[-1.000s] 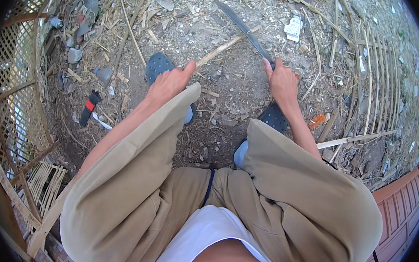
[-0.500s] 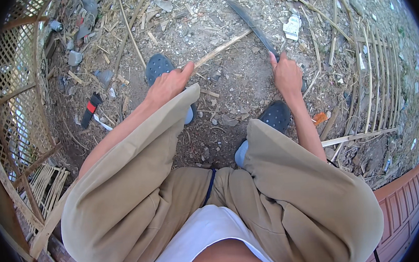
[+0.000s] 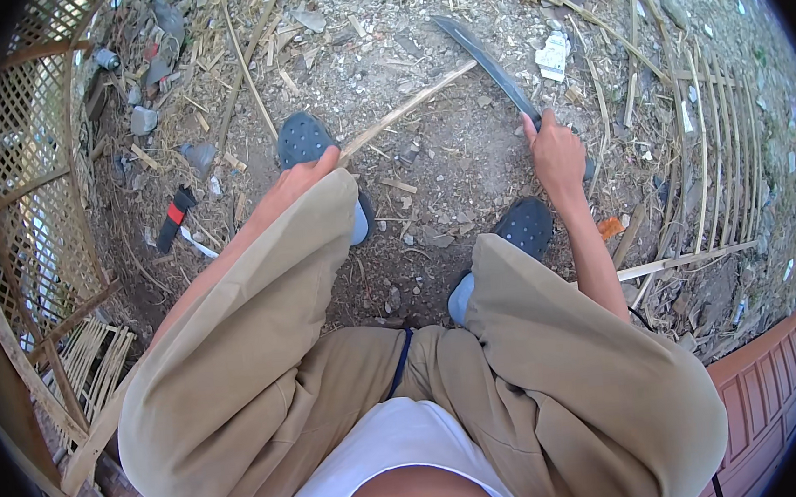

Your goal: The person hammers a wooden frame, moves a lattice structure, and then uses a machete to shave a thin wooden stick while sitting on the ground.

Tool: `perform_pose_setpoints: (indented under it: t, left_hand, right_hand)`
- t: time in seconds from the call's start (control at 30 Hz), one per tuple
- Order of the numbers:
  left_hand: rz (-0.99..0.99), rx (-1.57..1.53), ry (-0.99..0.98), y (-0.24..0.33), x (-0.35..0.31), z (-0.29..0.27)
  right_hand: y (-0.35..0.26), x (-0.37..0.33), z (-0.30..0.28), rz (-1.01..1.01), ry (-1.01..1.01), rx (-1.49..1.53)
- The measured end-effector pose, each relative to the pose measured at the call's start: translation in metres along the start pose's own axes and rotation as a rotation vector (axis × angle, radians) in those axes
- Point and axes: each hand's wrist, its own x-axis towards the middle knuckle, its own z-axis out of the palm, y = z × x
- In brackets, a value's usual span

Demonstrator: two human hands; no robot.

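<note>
My left hand (image 3: 292, 189) is closed round the near end of a thin, pale bamboo strip (image 3: 410, 107), just beyond my left knee. The strip slants away to the right, and its far tip meets or lies close beside a dark machete blade (image 3: 488, 62). My right hand (image 3: 559, 154) grips the machete by its handle, mostly hidden in the fist, with the thumb stretched forward. The blade points away and to the left. Below the hands are my left clog (image 3: 303, 138) and right clog (image 3: 523, 227), both dark and dotted with holes.
Wood chips and split strips litter the dirt. A black and red object (image 3: 175, 216) lies at left, near a lattice panel (image 3: 36, 221). At right are a slatted bamboo frame (image 3: 722, 153), a crumpled white packet (image 3: 553, 56) and a reddish-brown panelled piece (image 3: 765, 397).
My left hand has drawn back toward me and left, shifting the strip's held end. My right hand has moved slightly right and nearer, taking the machete with it.
</note>
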Motion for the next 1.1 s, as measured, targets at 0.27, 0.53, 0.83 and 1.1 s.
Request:
perform_pose_setpoints:
  t: [0.27,0.53,0.83,1.1]
  left_hand:
    - [-0.014,-0.015,0.094,-0.04,-0.028,-0.022]
    - [0.199,-0.781,0.301,0.033,0.09,-0.018]
    - [0.577,-1.481,0.274,0.099,0.153,-0.023]
    - [0.629,-0.87,0.315,0.068,0.131,-0.055]
  right_hand:
    - [0.017,-0.02,-0.001,0.103,0.103,0.341]
    - [-0.053,-0.035,-0.022,0.179,-0.092,1.003]
    - [-0.129,-0.017,-0.067,0.042,-0.094,1.182]
    - [-0.112,-0.017,-0.061,-0.008,-0.024,1.074]
